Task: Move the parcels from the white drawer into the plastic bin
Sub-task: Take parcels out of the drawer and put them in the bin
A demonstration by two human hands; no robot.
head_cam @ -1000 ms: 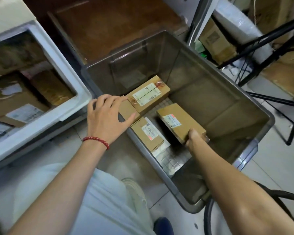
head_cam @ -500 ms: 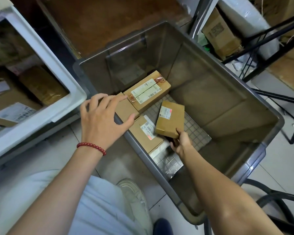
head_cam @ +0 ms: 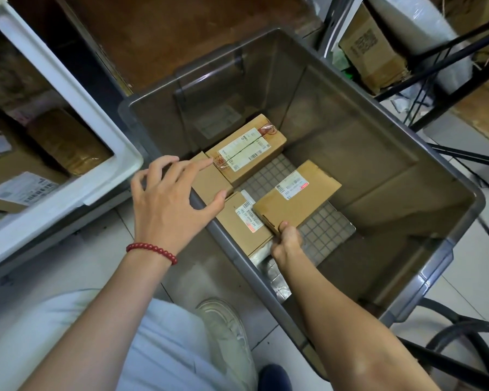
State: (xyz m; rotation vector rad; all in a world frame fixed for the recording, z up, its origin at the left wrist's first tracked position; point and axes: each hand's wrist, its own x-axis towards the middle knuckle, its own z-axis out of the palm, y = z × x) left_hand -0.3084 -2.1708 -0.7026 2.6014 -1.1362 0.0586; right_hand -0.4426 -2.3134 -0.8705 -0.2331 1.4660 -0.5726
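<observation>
Head view shows your right hand pinching the near corner of a brown parcel, thumb on top and the other fingers hidden beneath it. That parcel sits tilted inside the grey plastic bin, overlapping a labelled parcel on the bin floor. Your left hand rests on the bin's near rim, fingers spread, with the index tip at the edge of a larger parcel. More parcels lie in the white drawer on your left.
</observation>
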